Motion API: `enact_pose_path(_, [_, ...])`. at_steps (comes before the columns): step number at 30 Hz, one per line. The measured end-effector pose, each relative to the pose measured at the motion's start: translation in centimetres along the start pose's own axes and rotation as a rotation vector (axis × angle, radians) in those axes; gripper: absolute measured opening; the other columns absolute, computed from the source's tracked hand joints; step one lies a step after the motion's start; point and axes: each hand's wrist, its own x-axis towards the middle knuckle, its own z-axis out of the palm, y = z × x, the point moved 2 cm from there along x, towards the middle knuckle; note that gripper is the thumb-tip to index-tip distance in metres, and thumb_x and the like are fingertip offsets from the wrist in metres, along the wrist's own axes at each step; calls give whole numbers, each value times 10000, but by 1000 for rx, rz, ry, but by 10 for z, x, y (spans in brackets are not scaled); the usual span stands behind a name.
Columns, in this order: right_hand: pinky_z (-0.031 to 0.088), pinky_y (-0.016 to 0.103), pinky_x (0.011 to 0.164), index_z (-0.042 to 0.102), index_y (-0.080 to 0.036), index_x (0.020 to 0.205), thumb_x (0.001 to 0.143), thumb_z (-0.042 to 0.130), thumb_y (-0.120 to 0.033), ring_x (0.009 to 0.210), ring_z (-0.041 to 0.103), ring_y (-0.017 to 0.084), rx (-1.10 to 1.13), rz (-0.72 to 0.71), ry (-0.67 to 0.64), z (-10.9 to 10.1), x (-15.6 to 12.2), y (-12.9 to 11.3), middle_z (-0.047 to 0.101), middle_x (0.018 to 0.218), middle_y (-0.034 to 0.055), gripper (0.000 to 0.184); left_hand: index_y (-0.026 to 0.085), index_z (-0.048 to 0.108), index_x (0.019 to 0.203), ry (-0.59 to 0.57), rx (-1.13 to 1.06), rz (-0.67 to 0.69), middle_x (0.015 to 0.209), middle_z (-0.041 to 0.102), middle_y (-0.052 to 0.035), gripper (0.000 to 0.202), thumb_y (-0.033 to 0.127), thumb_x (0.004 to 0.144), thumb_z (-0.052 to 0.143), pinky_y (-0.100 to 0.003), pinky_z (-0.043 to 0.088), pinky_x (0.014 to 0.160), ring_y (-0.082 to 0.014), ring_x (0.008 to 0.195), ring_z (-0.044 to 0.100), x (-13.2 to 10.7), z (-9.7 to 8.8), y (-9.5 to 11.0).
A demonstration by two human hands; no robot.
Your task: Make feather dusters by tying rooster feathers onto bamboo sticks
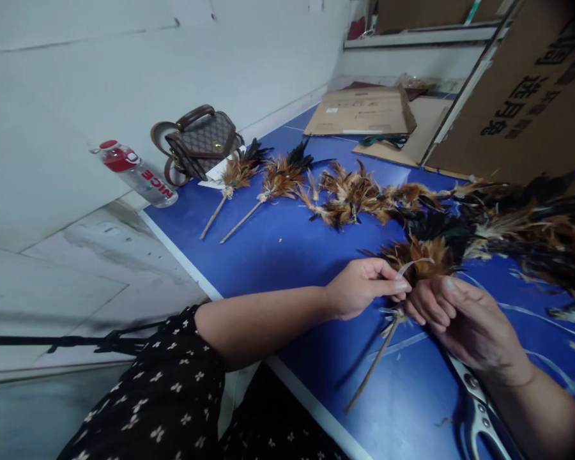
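My left hand (359, 291) pinches a thin pale strip (416, 262) between thumb and forefinger; its loose end curls up in front of the feathers. Close beside it, my right hand (464, 322) has its fingers curled in at the base of a feather bunch (434, 255), and what they grip is hidden. That bunch, brown and black, is on a thin stick (371, 369) slanting down toward the table's near edge. Pale binding shows at the top of the stick. Metal scissors (482, 415) lie partly beneath my right hand and wrist.
Two feather bunches on sticks (239, 171) (282, 179) lie farther back on the blue table (196, 255). Loose feathers (349, 191) spread toward the right. A plastic bottle (138, 174), a handbag (204, 142) and flat cardboard (359, 112) are along the wall side.
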Motion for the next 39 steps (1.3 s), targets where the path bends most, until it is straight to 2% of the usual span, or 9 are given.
enact_pose_path(4, [420, 339, 661, 420, -187, 651, 1059, 568, -467, 580, 415, 150, -37, 10, 48, -1, 1, -1, 416, 601, 5, 517, 135, 576, 875, 44, -184, 34, 902, 740, -65, 448, 381, 756, 931, -335, 516, 908, -141, 860, 711, -2, 9, 0])
enact_pose_path(6, [416, 339, 652, 417, -189, 649, 1051, 582, -456, 568, 399, 147, -17, 12, 64, -2, 2, -2, 403, 598, 2, 510, 165, 503, 884, 27, -234, 20, 838, 720, -33, 456, 378, 797, 896, -371, 529, 906, -152, 820, 708, -2, 10, 4])
enact_pose_path(8, [405, 336, 638, 406, -189, 646, 1048, 580, -450, 557, 377, 146, 14, 16, 63, -2, 2, -1, 384, 589, 1, 510, 192, 440, 897, 12, -275, 6, 741, 652, 27, 464, 361, 825, 866, -358, 537, 836, -121, 705, 647, -1, 10, 9])
enact_pose_path(10, [383, 331, 631, 416, -187, 644, 1052, 568, -450, 566, 357, 149, 22, 41, 51, 1, 0, 1, 371, 588, 5, 508, 210, 406, 906, -3, -289, -29, 659, 563, 71, 483, 345, 821, 861, -291, 502, 709, -84, 591, 530, -1, 10, 11])
enact_pose_path(14, [333, 322, 619, 445, -177, 629, 1070, 533, -471, 604, 328, 151, -30, 111, 41, 9, -4, 7, 337, 594, 13, 537, 210, 412, 890, -26, -182, -100, 595, 519, 80, 537, 398, 772, 901, -218, 374, 550, -59, 510, 395, -2, 8, 10])
enact_pose_path(20, [280, 293, 542, 409, -181, 658, 1056, 563, -485, 563, 251, 126, -48, 136, 79, 12, -7, 11, 299, 594, -9, 524, 195, 436, 853, -52, -67, -94, 572, 512, 83, 556, 473, 754, 907, -212, 367, 517, -52, 489, 406, -1, 2, 10])
enact_pose_path(26, [331, 286, 536, 460, -178, 647, 1068, 553, -474, 564, 314, 129, -108, 144, 74, 8, -8, 12, 347, 595, 5, 523, 201, 430, 842, -26, -53, -106, 552, 485, 89, 576, 495, 740, 915, -212, 368, 513, -51, 492, 396, -2, -3, 14])
enact_pose_path(39, [358, 311, 568, 457, -186, 657, 1080, 527, -485, 594, 349, 147, -199, 176, 94, -4, -15, 12, 357, 619, 13, 523, 190, 437, 802, -3, -43, -88, 571, 490, 85, 552, 453, 753, 920, -214, 401, 502, -45, 499, 419, 1, -12, 19])
